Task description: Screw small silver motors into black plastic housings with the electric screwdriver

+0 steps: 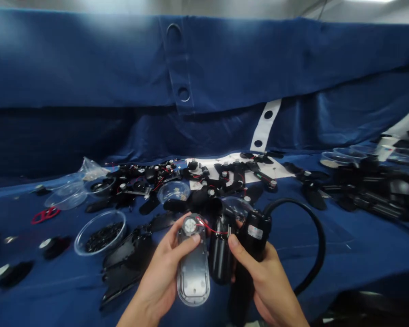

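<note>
My left hand is closed around an oblong grey-and-clear plastic casing, thumb across its face. A small round pale disc sits at the casing's upper end. From it a thin red wire runs across to a glossy black casing half, which leans beside my right hand. My right hand grips a black handle-like part with a white label; its thumb reaches toward the wire end on the casing half. A thick black cable loops out from behind the handle-like part to the right.
On the blue cloth, a clear bowl of small black parts, black plates and red-handled scissors lie left. Several black assemblies with red wires crowd the back. More black parts and clear bowls stand right.
</note>
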`<state>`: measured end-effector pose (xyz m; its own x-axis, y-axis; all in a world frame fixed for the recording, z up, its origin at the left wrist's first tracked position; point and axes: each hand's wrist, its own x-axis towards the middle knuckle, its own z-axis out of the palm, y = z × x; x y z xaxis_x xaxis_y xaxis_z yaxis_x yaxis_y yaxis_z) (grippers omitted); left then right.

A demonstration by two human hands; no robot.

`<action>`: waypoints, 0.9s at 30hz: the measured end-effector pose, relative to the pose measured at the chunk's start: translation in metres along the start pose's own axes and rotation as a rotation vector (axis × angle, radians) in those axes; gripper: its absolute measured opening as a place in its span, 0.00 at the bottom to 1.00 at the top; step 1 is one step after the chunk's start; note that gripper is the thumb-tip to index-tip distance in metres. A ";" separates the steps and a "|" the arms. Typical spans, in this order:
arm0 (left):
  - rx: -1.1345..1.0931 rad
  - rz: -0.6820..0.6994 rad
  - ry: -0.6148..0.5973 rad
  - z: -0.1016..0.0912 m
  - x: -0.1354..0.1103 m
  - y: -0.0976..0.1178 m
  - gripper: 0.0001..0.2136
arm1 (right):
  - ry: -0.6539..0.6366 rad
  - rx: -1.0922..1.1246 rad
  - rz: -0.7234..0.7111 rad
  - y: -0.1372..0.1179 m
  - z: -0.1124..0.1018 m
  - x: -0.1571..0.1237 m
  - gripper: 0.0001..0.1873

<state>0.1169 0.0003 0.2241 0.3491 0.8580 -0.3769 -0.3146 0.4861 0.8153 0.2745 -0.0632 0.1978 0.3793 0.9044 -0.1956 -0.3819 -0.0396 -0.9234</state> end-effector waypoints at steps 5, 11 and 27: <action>-0.128 -0.038 0.117 -0.042 -0.021 -0.032 0.36 | -0.142 -0.128 0.215 0.035 0.005 -0.006 0.32; -0.101 0.052 0.287 -0.085 -0.034 -0.069 0.27 | -0.125 -0.223 0.281 0.071 0.017 -0.013 0.38; 0.262 0.190 0.414 -0.117 -0.020 -0.073 0.27 | -0.026 0.429 -0.131 0.003 0.036 0.005 0.18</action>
<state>0.0293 -0.0324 0.1205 -0.0870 0.9467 -0.3103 -0.0882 0.3029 0.9489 0.2450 -0.0438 0.2061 0.4285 0.9006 -0.0726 -0.6494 0.2511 -0.7178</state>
